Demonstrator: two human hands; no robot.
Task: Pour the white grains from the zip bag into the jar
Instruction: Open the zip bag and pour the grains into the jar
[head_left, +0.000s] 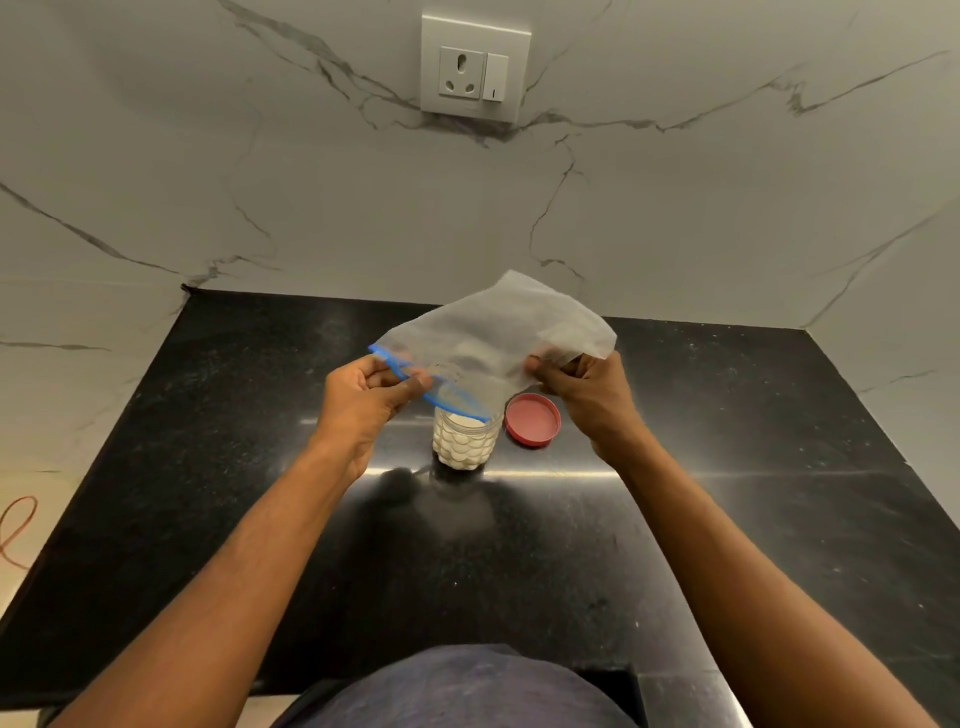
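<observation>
Both hands (363, 400) tilt limp zip bag (498, 338) over grain-filled jar (465, 441).

Black countertop (727, 519): bare to the left, to the right and in front of the jar (466, 441), giving open passage on those sides. Obstacles at centre: the jar standing upright; a red lid (533, 419) lying flat just beside it on its right; the zip bag (493, 338) held over the jar mouth by the left hand (363, 400) and right hand (592, 395), closing access from above. Rear bounded by marble wall (363, 218) bearing a socket plate (475, 74).
</observation>
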